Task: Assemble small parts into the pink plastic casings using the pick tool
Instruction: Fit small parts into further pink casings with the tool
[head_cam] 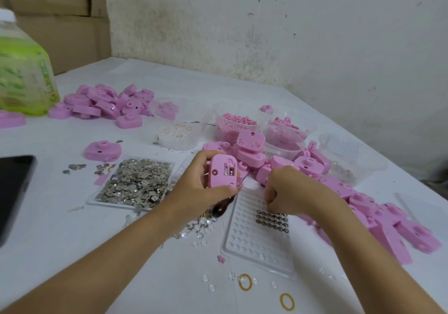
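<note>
Holding the pink casing (221, 173) cavity-up, your left hand (194, 185) wraps around it, with the pick tool (221, 208) tucked beneath, ready for use. At 5 o'clock, your right hand (291, 192) curls down onto the round parts (271, 219) in the clear tray (252, 248); whether it pinches one is hidden. The label on the green bottle (21, 71) at 10 o'clock is illegible.

Both bare forearms reach forward. The left hand (202, 182), just left of the dimpled tray (252, 241), grips a pink casing (221, 171), with the pick tool (221, 209) tucked under its palm. The right hand (288, 192) is over the tray's far end, its fingers curled downward and their tips hidden.
</note>
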